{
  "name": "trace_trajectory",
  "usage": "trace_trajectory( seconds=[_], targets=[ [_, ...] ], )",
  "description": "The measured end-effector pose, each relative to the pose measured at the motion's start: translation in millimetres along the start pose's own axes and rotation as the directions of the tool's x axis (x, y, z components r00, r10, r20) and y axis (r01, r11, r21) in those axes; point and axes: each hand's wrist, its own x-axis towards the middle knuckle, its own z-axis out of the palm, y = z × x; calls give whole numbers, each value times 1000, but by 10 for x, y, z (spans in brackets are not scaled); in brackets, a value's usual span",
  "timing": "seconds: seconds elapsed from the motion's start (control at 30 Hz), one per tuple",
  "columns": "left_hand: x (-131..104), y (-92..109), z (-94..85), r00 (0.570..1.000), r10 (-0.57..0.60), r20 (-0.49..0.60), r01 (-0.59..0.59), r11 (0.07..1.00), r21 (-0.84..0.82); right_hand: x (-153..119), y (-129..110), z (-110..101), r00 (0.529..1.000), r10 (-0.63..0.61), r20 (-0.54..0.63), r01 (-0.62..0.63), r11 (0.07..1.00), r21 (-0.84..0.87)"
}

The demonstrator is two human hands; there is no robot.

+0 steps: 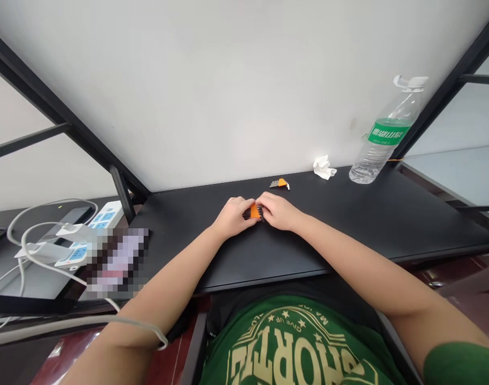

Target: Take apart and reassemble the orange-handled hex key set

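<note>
Low over the middle of the black desk, my left hand (235,217) grips a hex key set (255,212) with an orange holder and dark keys. Its fingers and thumb close around the holder from the left. My right hand (280,212) is closed at the right end of the same set, fingers pinched at the dark key ends. The fingers partly hide which key they touch. Just behind my hands lies a second hex key set (283,183), also with an orange holder, its keys silvery.
A clear plastic bottle (384,133) with a green label stands at the back right, beside a crumpled tissue (324,168). On the left are a white power strip (108,214), chargers with loose white cables (47,264) and a pixelated object (119,259). Black metal bars (122,192) flank the desk (244,262).
</note>
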Motion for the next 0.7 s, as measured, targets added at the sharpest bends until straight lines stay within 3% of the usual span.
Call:
trace_trajectory(
  seconds=[0.1, 0.2, 0.33, 0.43, 0.5, 0.57, 0.7],
  targets=[
    [4, 33, -21, 1000, 0, 16, 1, 998, -67, 19, -5, 39, 999, 48, -15, -45, 992, 120],
    [0, 61, -42, 1000, -28, -14, 26, 992, -124, 48, 22, 45, 982, 186, -17, -163, 899, 406],
    [-14, 121, -71, 994, -44, -101, 28, 987, -156, 67, 73, -8, 940, 301, 159, -310, 568, 763],
    [-19, 171, -78, 991, -19, -131, 1, 991, -135, 56, 78, -56, 905, 280, 321, -402, 312, 861],
    [-18, 183, -70, 992, 3, -130, -19, 993, -119, 46, 72, -74, 875, 273, 400, -459, 205, 865],
    [-15, 169, -53, 992, 14, -127, -27, 994, -104, 39, 72, -80, 856, 284, 433, -489, 170, 855],
    [-15, 102, -27, 988, -4, -151, -12, 995, -104, 28, 108, -78, 865, 256, 431, -487, 228, 843]
  ],
)
